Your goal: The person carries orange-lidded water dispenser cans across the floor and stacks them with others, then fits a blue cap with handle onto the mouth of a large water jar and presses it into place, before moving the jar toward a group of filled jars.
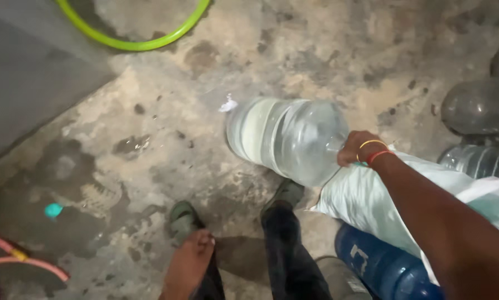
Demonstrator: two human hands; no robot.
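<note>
- Head view, looking straight down at a rough, stained concrete floor, wet in patches.
- Right hand is seen closed around the neck end of a big clear water jug; fingers are curled tight together on it, thumb side hidden, so the exact grip can't be made out. Yellow and red bangles are worn at the wrist.
- Clear jug is held tilted on its side, base pointing away to the upper left, just above the feet; whether it's touching the floor can't be told. Looks pretty much empty, a bit milky near the base end.
- Left hand is seen low in the frame, hanging down by the leg, holding nothing; fingers can't really be told apart, it's blurred.
- Dark trousers and two grey-green shoes are planted right under the jug.
- Pale green-white sack is draped under the right forearm, lying over a blue jug.
- More clear jugs are stacked at the right edge.
- Lime green hose is looped across the top, pink hose at bottom left, well apart from the hands.
- Small turquoise cap is sat on the floor at left, and a white scrap just beside the jug's base.
</note>
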